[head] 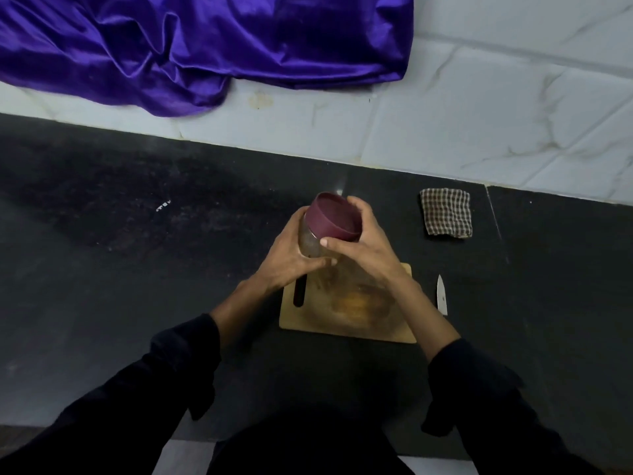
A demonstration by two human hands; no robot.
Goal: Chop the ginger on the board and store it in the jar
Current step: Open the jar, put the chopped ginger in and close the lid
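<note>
My left hand (291,250) grips the body of a clear glass jar (309,242), held tilted above the far edge of the wooden board (346,323). Fingers and thumb of my right hand (359,241) curl round the jar's maroon lid (334,217), which sits on the jar's mouth. What the jar holds is hard to make out through the glass. The board lies on the dark counter with a slot handle on its left side and yellowish stains in the middle; no ginger pieces are plain on it. A knife blade (442,295) lies right of the board, its handle hidden by my right forearm.
A folded checked cloth (446,212) lies on the counter to the far right of the jar. A purple satin cloth (205,46) hangs over the white tiled wall (479,114) at the back. The dark counter (120,252) stretches left.
</note>
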